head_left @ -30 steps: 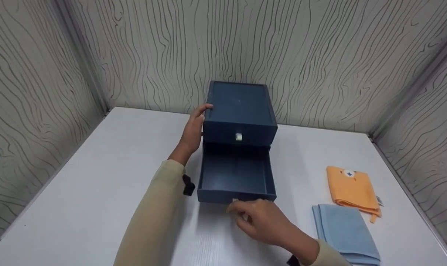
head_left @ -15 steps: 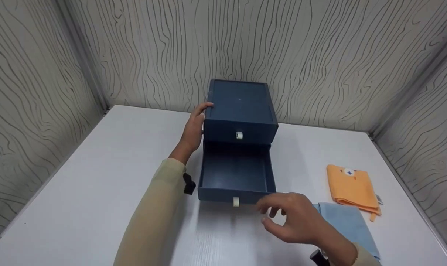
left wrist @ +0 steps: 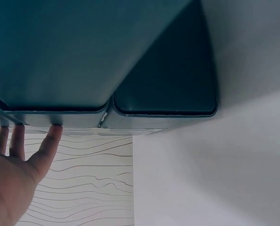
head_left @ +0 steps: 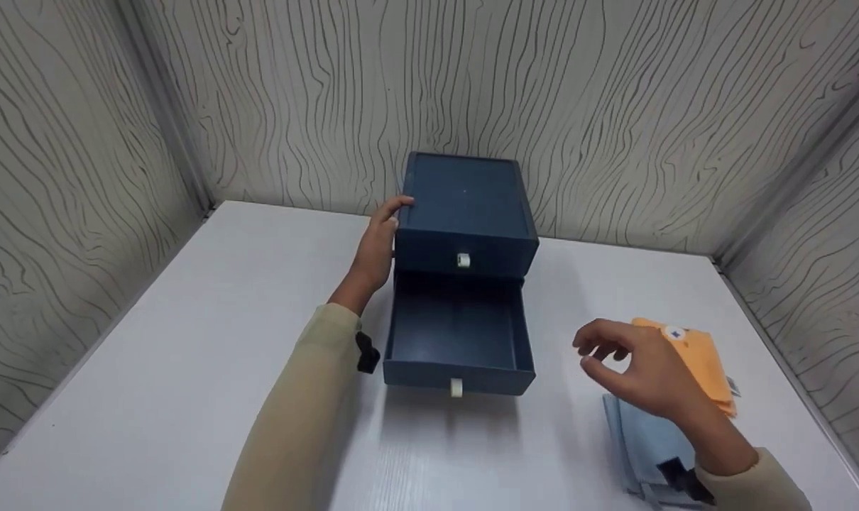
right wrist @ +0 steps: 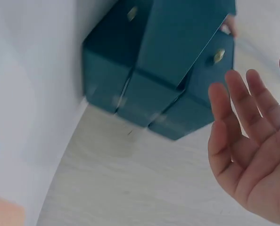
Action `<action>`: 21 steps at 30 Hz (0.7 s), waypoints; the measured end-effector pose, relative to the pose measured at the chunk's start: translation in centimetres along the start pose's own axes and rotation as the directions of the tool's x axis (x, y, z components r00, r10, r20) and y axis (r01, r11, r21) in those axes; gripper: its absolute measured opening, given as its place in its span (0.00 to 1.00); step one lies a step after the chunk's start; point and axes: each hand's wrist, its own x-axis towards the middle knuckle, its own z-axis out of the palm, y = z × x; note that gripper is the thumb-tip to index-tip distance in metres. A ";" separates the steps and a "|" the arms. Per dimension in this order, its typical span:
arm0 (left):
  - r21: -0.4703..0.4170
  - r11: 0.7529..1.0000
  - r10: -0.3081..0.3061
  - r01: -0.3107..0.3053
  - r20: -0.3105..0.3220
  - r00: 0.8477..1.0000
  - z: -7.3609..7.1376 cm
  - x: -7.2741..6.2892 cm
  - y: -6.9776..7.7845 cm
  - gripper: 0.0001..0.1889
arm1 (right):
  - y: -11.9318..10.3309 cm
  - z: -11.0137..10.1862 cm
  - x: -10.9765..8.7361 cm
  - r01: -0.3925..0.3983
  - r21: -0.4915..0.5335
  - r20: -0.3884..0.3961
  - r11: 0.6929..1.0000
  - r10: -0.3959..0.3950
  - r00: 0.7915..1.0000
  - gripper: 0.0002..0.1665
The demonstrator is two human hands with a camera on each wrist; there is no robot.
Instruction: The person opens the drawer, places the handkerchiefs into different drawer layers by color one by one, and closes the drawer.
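A dark blue drawer cabinet (head_left: pixel 468 195) stands against the back wall. In the right wrist view it has three tiers, and its middle drawer (head_left: pixel 415 375) is pulled out, with a pale tab (head_left: pixel 456 387) on the front. Nothing shows inside that drawer in the head view. My left hand (head_left: pixel 374 250) rests along the cabinet's left side, fingertips at the top edge. My right hand (head_left: pixel 646 365) hovers with loosely bent fingers, holding nothing. Below and behind it are a folded orange cloth (head_left: pixel 710 362) and a folded light blue cloth (head_left: pixel 642 436), both partly hidden by the hand and forearm.
The white table (head_left: pixel 209 341) carries the cabinet and cloths. Wood-patterned panels (head_left: pixel 344 106) close off the back and both sides. The pulled-out drawer juts toward the front of the table.
My right hand has let go of the drawer's tab and moved right and away, up over the cloths. The drawer stays out; my left hand stays on the cabinet.
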 end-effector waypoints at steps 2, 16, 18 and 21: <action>-0.009 1.000 -0.012 0.012 -0.008 1.000 0.1 0.0 0.0 0.23 | 1.3 -0.4 0.1 -0.039 -0.028 0.005 0.999 0.039 0.999 0.11; 0.017 0.999 0.044 -0.044 -0.032 0.999 0.3 0.1 -0.3 0.23 | 10.4 -1.8 -0.8 -0.203 -0.209 0.176 0.957 0.241 0.954 0.34; 0.011 0.999 0.047 -0.047 -0.031 0.998 0.3 0.1 -0.3 0.23 | 11.3 -1.8 -1.1 -0.219 -0.213 0.184 0.952 0.259 0.948 0.37; -0.001 0.999 0.039 -0.039 -0.026 0.999 0.2 0.1 -0.2 0.23 | 12.4 -1.8 -1.4 -0.227 -0.217 0.183 0.949 0.268 0.946 0.38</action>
